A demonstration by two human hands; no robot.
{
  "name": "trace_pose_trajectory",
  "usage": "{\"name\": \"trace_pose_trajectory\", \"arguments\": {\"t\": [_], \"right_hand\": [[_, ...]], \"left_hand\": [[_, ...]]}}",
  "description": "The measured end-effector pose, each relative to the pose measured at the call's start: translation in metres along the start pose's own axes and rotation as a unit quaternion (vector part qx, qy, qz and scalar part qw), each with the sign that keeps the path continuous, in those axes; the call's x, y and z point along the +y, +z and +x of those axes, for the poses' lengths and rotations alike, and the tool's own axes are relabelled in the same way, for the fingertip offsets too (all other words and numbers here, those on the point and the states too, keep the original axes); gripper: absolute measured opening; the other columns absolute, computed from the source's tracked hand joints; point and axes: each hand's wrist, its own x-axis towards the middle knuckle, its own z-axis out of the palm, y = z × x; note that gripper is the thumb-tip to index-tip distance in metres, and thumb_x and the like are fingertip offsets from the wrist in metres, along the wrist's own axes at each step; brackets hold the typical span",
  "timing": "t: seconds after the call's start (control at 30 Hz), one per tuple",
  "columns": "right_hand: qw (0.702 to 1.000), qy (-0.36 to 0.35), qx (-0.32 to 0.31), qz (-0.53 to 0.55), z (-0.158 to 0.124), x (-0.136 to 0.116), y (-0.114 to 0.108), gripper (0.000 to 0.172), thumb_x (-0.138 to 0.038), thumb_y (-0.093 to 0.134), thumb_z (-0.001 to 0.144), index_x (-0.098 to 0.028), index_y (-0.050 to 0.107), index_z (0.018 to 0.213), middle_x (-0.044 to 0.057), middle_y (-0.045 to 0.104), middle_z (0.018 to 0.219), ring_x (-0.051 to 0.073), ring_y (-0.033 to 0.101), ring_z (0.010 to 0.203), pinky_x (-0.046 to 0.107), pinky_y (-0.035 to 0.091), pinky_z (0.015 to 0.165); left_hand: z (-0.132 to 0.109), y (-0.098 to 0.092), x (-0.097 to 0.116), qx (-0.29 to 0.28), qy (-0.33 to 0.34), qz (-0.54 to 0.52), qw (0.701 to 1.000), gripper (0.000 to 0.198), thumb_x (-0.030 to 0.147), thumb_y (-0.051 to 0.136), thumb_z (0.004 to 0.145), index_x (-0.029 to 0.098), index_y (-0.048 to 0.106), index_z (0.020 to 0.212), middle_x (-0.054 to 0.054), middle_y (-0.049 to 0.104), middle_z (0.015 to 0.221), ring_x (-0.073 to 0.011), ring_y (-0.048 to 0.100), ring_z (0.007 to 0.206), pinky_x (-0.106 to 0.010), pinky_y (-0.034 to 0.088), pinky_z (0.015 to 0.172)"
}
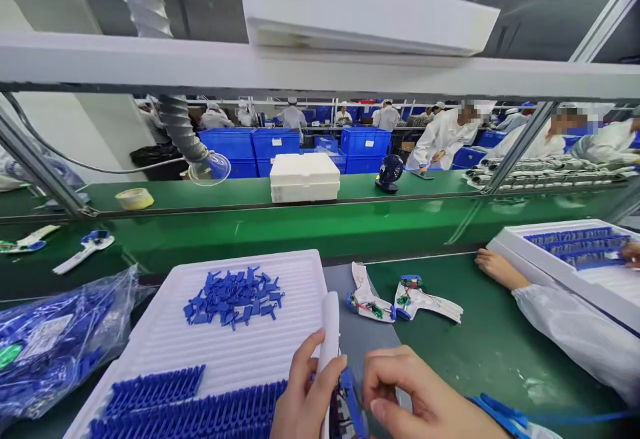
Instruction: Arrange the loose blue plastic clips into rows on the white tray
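Observation:
My left hand (309,386) is closed around a white curved housing (331,332), held upright at the bottom centre, with blue and dark parts on its right side. Just right of it, my right hand (407,386) has its fingers curled near the blue part; whatever they hold, if anything, is hidden. A white ribbed tray (300,272) lies to the left, bearing a pile of small blue parts (235,298) and rows of blue parts (200,406). Two open white housings (370,296) with green boards and wires lie beyond my hands.
Blue parts in a plastic bag (65,339) lie at the left. A co-worker's sleeved arm (565,326) reaches in from the right beside a white tray (520,242) of blue parts. Behind, a raised green shelf (240,192) holds a white foam box (305,178), tape and a small fan (389,172).

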Motion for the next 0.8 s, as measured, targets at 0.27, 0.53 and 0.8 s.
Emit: {"name": "trace_pose_trajectory", "arguments": {"t": [0.27,0.53,0.8], "right_hand": [[0.998,0.005,-0.049,-0.046,0.016,-0.003,0.004,0.013,-0.004,0.046,0.064,-0.017,0.042,0.063,-0.004,0.045,0.061,0.008,0.041,0.056,0.017,0.030,0.051],[0.995,-0.025,-0.040,-0.088,0.017,0.000,0.004,0.014,-0.007,0.046,0.064,-0.018,0.039,0.063,-0.003,0.045,0.059,0.009,0.038,0.054,0.019,0.028,0.050],[1.000,-0.002,-0.023,-0.004,0.015,0.008,0.007,0.011,-0.009,0.042,0.065,-0.018,0.038,0.060,-0.002,0.044,0.060,0.010,0.040,0.057,0.020,0.031,0.053]], "left_hand": [[-0.005,0.001,-0.009,0.001,0.056,0.199,0.978,0.042,0.043,0.045,0.084,0.024,0.045,0.121,-0.018,0.032,0.134,-0.0256,0.061,0.097,-0.032,0.057,0.066],[-0.003,-0.001,-0.006,-0.011,0.059,0.253,0.966,0.050,0.030,0.054,0.074,0.025,0.042,0.122,-0.017,0.027,0.137,-0.0295,0.058,0.101,-0.037,0.057,0.069],[-0.004,0.002,-0.007,-0.057,-0.033,-0.053,0.996,0.056,0.051,0.063,0.073,0.031,0.044,0.122,-0.013,0.029,0.136,-0.0223,0.060,0.091,-0.034,0.053,0.072]]}}
